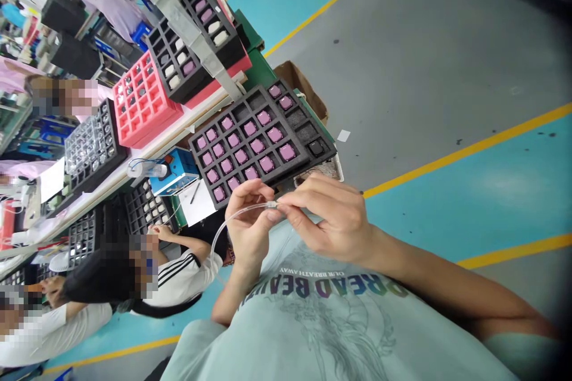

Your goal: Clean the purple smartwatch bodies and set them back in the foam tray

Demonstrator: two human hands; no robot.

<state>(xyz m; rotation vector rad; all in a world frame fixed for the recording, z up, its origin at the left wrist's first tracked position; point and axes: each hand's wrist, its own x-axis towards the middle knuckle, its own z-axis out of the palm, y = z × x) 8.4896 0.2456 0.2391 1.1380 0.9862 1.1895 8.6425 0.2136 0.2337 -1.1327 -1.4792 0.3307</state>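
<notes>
A thin clear tube arcs up across my left hand and runs down past the wrist. The thumb and fingers of that hand are closed about the tube near its end, where a small clear fitting shows. From the other side, my right hand pinches the very tip between thumb and forefinger; the tiny detail there is hidden by the fingertips. Both hands are in front of my chest. Just beyond them lies a black foam tray holding several purple watch-like cases.
A blue box-shaped device and a white paper with a pen lie left of the tray. Red foam trays and black trays stand on the bench behind. A co-worker sits close at left. A metal post rises at the bench.
</notes>
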